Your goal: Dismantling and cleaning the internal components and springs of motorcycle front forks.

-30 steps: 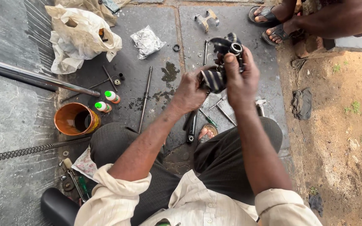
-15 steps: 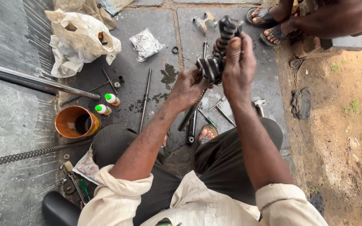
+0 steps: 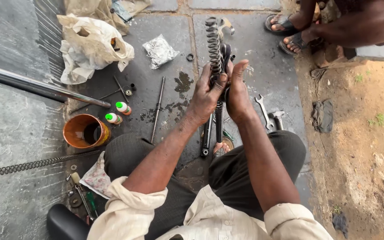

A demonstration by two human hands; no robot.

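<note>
My left hand (image 3: 206,97) and my right hand (image 3: 236,91) are wrapped from both sides around a dark, greasy coil spring (image 3: 213,44) on a black rod. The spring stands almost upright, its top coils rising above my fingers. The rod's lower part (image 3: 219,129) runs down between my knees toward my bare foot. Beside it a black tube (image 3: 207,138) lies on the stone floor.
On the floor: an orange cup (image 3: 85,131), two small green-capped bottles (image 3: 117,113), a thin steel rod (image 3: 157,106), a chrome tube (image 3: 36,86), a long spring (image 3: 32,164), a wrench (image 3: 262,106), a foil packet (image 3: 158,51), a white plastic bag (image 3: 92,44). Another person's sandalled feet (image 3: 290,31) are at top right.
Both hands have swung the spring and rod from a bunched, tilted hold up to a near-upright position. The spring now shows extended above my fingers.
</note>
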